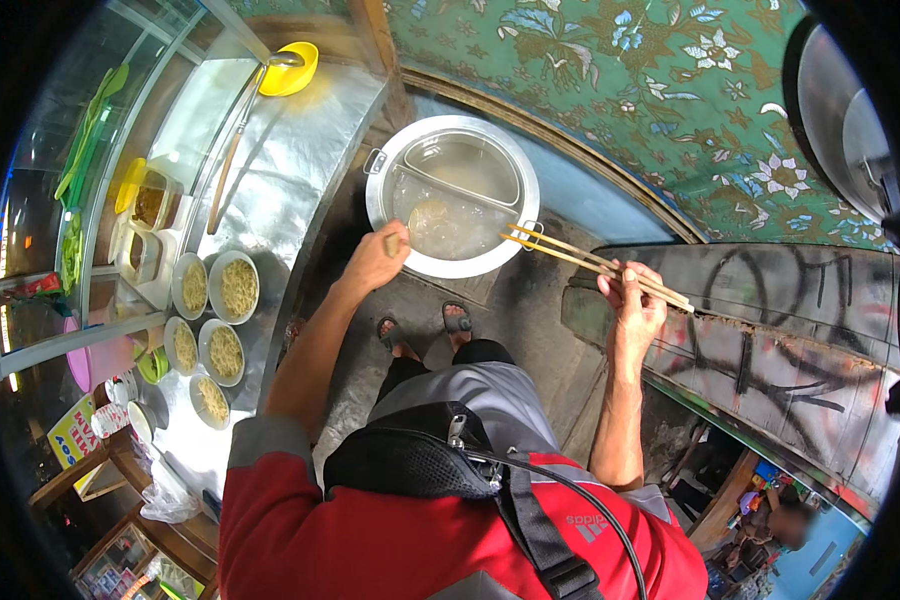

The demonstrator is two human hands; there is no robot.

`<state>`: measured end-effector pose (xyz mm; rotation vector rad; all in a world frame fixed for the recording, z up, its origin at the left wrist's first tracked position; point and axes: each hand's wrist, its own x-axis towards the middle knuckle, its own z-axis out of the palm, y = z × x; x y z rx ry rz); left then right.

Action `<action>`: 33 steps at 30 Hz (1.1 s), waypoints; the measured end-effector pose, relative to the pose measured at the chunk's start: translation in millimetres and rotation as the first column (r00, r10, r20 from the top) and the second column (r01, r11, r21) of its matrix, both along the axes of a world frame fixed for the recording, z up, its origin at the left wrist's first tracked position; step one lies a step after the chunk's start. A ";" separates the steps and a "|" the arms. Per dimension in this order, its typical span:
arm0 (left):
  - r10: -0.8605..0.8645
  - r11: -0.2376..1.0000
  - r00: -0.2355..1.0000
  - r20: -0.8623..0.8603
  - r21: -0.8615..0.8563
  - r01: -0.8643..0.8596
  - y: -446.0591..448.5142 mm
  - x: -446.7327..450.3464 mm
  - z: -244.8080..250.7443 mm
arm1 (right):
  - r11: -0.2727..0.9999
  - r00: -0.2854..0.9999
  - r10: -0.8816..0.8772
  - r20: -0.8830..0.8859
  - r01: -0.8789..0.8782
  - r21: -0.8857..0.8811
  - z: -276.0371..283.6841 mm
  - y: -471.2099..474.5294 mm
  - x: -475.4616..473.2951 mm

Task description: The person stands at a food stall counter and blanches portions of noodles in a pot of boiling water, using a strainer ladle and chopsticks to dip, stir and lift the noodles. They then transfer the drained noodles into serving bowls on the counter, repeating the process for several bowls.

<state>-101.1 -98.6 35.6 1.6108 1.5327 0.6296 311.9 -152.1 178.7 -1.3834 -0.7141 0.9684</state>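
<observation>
My left hand (381,259) is closed over the near left rim of a large round metal pot (457,268), around a tan handle or grip. Noodles (429,217) lie in cloudy liquid beside that hand. A curved metal divider (457,187) splits the pot's inside. Long wooden chopsticks (592,264) are held in my right hand (633,296), their tips slightly apart over the pot's right handle. To the left, several white bowls of noodles (238,289) stand on the metal counter (307,142).
A long-handled ladle (228,176) lies near a yellow bowl (300,79) at the counter's back. Food containers (149,206) sit by the glass case. A patterned green wall covering (630,97) rises behind the pot. A wooden panel with painted marks (765,300) stands at right. A person (765,525) is at lower right.
</observation>
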 end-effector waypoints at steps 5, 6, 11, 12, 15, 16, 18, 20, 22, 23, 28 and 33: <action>0.187 0.976 0.970 0.155 -0.144 -0.165 4.6 5.7 -11.4 | 0.998 1.000 0.017 0.015 -0.018 0.054 -1.7 -7.0 8.9; 0.247 0.958 0.935 0.253 -0.207 -0.197 -3.2 -0.7 -9.9 | 0.998 1.000 0.003 0.015 -0.004 0.058 -4.8 -8.1 10.7; 0.457 0.880 0.749 0.480 -0.369 -0.301 -70.3 -37.9 10.5 | 0.997 1.000 0.017 -0.015 -0.016 0.071 -29.6 15.1 -2.5; 0.468 0.878 0.694 0.547 -0.380 -0.292 -84.9 -41.6 15.1 | 0.997 0.998 0.055 0.014 -0.056 0.050 -34.8 26.9 -11.0; 0.515 0.855 0.561 0.648 -0.432 -0.286 -124.1 -43.7 25.9 | 0.950 0.968 0.248 0.023 -0.248 0.190 -46.7 64.0 -44.8; 0.521 0.853 0.531 0.668 -0.432 -0.293 -134.5 -41.5 27.0 | 0.908 0.949 0.300 0.098 -0.316 0.275 -49.5 73.4 -57.0; 0.543 0.840 0.457 0.705 -0.441 -0.316 -150.2 -35.9 23.8 | 0.853 0.920 0.316 0.230 -0.382 0.355 -58.7 88.2 -87.3; 0.576 0.815 0.377 0.725 -0.474 -0.334 -160.1 -28.3 12.1 | 0.802 0.866 0.332 0.374 -0.468 0.372 -71.8 93.7 -111.4; 0.540 0.828 0.261 0.800 -0.451 -0.333 -166.0 -19.1 -7.6 | 0.830 0.826 0.417 0.379 -0.516 0.212 -83.7 98.7 -125.0; 0.554 0.815 0.215 0.805 -0.470 -0.340 -168.2 -14.3 -18.9 | 0.860 0.783 0.429 0.450 -0.507 0.062 -87.1 102.4 -128.8; 0.528 0.803 -0.058 0.847 -0.520 -0.291 -185.2 6.0 -51.4 | 0.838 0.894 0.353 0.277 -0.434 0.331 -50.9 101.2 -139.8; 0.366 0.799 -0.110 0.924 -0.373 -0.472 -262.3 -27.5 7.1 | 0.743 0.851 0.513 0.111 -0.505 0.438 42.7 53.7 -183.3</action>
